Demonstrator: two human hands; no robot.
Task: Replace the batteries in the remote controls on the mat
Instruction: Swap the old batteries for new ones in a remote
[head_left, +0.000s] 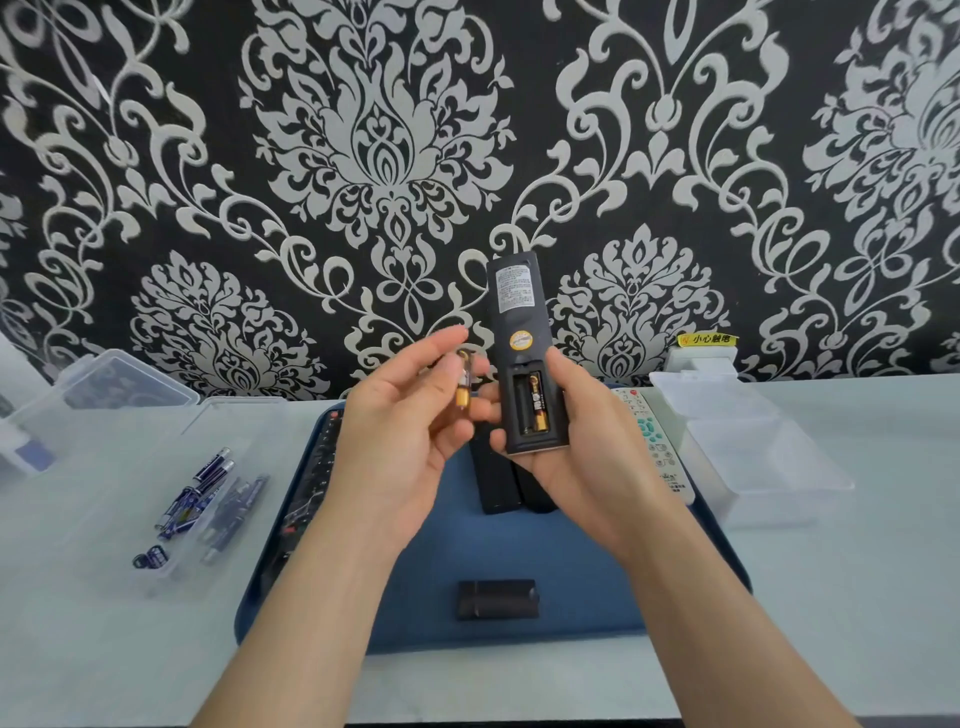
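Observation:
My right hand (576, 441) holds a black remote (519, 332) upright, back side facing me, over the blue mat (519, 551). Its battery bay is uncovered, with one gold-and-black battery (537, 402) in the right slot and the left slot empty. My left hand (400, 426) pinches a second gold-and-black battery (462, 387) just left of the remote. The black battery cover (497, 599) lies on the mat near me. Two more black remotes (511, 483) lie under my hands, a long black one (311, 488) at the mat's left edge, a white one (660, 441) at the right.
A clear tray (208, 499) at the left holds several blue batteries (200, 493). A lidded clear box (104, 395) sits behind it. An empty clear box (753, 452) with its lid back stands at the right. The patterned wall rises right behind the table.

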